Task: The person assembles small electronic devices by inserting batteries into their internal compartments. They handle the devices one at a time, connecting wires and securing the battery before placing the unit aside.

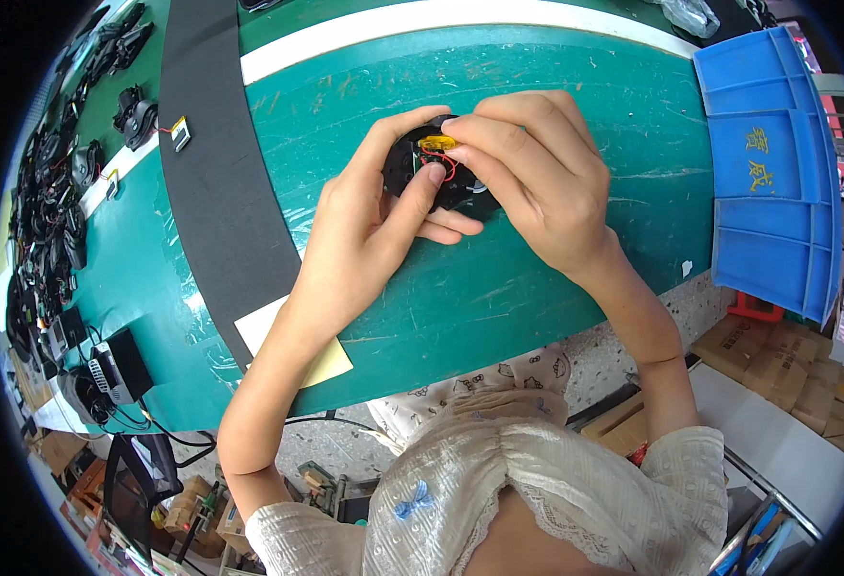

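Observation:
Above the green table, my left hand [374,206] grips a round black plastic housing [400,165], its thumb pressed on the inner side near a small circuit board. My right hand [542,173] pinches a small yellow-wrapped battery [436,143] at the top of the housing. Thin red wires [452,171] loop from the battery into the housing. A short white piece shows at the housing's lower right, beside my right fingers. My fingers hide much of the housing's edge.
A dark grey strip [213,144] runs along the table at left. Beyond it lie several black devices [136,117], some with batteries on wires. A blue plastic crate [768,173] stands at the right. Yellow paper [326,365] lies under my left forearm; a black box [122,367] sits at lower left.

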Motion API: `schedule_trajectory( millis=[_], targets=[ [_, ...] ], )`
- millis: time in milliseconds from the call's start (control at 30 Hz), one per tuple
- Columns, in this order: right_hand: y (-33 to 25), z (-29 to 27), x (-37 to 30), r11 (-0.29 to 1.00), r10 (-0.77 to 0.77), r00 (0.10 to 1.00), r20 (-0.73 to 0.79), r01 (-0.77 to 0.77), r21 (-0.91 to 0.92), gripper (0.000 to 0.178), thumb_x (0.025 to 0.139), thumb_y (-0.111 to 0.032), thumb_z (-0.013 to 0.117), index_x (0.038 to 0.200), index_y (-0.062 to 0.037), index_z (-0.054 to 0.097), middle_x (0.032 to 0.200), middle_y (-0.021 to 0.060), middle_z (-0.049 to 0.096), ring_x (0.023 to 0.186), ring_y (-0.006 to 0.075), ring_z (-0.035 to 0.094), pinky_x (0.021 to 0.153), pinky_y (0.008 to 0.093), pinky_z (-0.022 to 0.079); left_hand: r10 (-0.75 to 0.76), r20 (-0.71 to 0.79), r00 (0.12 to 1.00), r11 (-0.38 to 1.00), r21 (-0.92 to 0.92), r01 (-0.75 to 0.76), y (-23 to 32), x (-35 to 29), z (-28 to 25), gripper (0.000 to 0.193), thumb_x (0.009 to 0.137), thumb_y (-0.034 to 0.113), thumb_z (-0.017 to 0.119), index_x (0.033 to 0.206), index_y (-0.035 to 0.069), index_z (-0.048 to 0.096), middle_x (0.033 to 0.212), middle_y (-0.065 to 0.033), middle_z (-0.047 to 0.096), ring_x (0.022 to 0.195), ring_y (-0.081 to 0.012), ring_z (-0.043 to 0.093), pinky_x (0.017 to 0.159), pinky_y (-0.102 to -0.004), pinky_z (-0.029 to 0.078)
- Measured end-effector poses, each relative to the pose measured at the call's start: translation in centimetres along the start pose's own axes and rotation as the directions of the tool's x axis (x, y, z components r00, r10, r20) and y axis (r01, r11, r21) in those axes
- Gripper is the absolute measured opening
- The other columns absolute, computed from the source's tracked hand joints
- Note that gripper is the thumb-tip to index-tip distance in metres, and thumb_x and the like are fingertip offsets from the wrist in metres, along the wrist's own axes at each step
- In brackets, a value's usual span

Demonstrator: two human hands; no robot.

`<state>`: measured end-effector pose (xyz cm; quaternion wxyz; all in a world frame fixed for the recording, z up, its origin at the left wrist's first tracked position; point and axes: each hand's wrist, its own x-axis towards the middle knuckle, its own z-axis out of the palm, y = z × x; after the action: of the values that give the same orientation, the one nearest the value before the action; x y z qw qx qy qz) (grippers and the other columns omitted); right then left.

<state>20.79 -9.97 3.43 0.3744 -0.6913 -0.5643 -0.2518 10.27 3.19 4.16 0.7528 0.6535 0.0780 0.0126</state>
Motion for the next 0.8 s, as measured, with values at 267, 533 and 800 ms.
schedule_trajectory(
  millis=[267,533,800],
  targets=[
    [-0.1,0.5,-0.2,0.999,0.043,0.999,0.029,-0.044,0.026,0.023,0.066,-0.002,0.065,0.089,-0.0068,0.060,0.086,0.0040,0.056,0.078,0.0204,0.053,0.065,0.0302,0.046,-0.022,0.021,1.000,0.998,-0.060,0.023,-0.5,0.0,0.0,0.035,0.096,0.009,0.039,0.129,0.000,0.033,0.101,-0.0139,0.057,0.075,-0.0242,0.067,0.062,-0.0251,0.054],
    [0.0,1.2,-0.6,0.996,0.076,0.996,0.044,-0.077,0.039,0.025,0.066,-0.002,0.064,0.090,-0.0068,0.060,0.086,0.0043,0.056,0.080,0.0218,0.052,0.069,0.0315,0.045,-0.051,0.081,0.995,0.995,-0.081,0.057,-0.7,0.4,-0.5,0.035,0.096,0.011,0.040,0.127,-0.004,0.033,0.100,-0.0156,0.057,0.075,-0.0260,0.067,0.062,-0.0260,0.055],
    [-0.1,1.3,-0.8,1.000,0.012,1.000,0.029,-0.012,0.012,0.022,0.068,-0.007,0.062,0.090,-0.0077,0.060,0.088,0.0024,0.056,0.082,0.0195,0.053,0.073,0.0312,0.042,-0.047,0.087,0.995,0.998,-0.024,0.049,-0.5,0.4,-0.6,0.033,0.096,0.009,0.039,0.125,-0.004,0.033,0.099,-0.0154,0.056,0.075,-0.0252,0.067,0.062,-0.0255,0.055]
  ],
)
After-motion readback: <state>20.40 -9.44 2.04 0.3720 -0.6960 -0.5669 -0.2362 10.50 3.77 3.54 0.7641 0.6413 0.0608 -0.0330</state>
